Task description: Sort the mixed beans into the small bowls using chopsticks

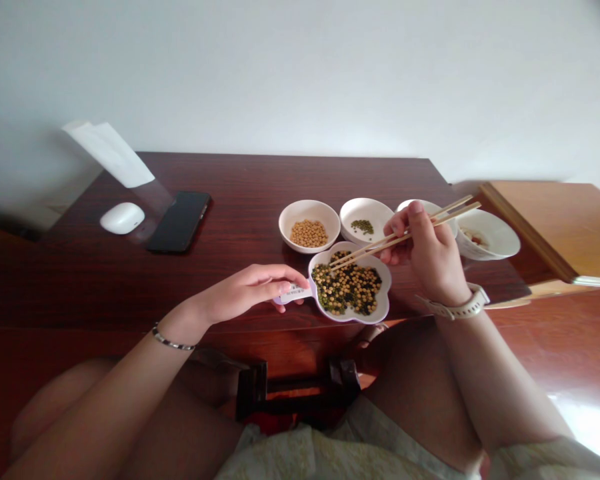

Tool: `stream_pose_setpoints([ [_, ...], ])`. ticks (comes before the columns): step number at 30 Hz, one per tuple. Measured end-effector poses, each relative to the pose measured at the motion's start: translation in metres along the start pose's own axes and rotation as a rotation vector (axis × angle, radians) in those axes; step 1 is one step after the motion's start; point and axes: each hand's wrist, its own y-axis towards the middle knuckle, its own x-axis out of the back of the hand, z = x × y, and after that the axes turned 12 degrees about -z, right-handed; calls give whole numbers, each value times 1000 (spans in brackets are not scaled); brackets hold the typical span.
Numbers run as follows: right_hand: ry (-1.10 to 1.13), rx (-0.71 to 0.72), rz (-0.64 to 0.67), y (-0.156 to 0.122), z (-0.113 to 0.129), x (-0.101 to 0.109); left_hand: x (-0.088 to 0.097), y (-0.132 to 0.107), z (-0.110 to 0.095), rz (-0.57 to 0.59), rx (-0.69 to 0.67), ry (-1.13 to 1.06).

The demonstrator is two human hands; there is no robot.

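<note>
A white flower-shaped dish (383, 308) with a handle lies at the table's near edge, holding mixed yellow and green beans (347, 288). My left hand (250, 292) is closed on the dish's handle. My right hand (427, 252) grips a pair of wooden chopsticks (405, 233), whose tips reach down into the bean mix at the dish's far side. Just behind stand a white bowl of yellow beans (309, 225) and a white bowl with a few green beans (366, 218).
Two more white bowls (487, 237) stand at the right, one mostly hidden by my right hand. A black phone (179, 221), a white mouse (122, 217) and a white paper (111, 153) lie at the far left. A lighter wooden table (555, 223) adjoins on the right.
</note>
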Motion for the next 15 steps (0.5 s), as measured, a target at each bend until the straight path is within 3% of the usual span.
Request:
stream_pose_setpoints([
  [15,149,-146,96,10,3,2,0,2,3,-18,8,24],
])
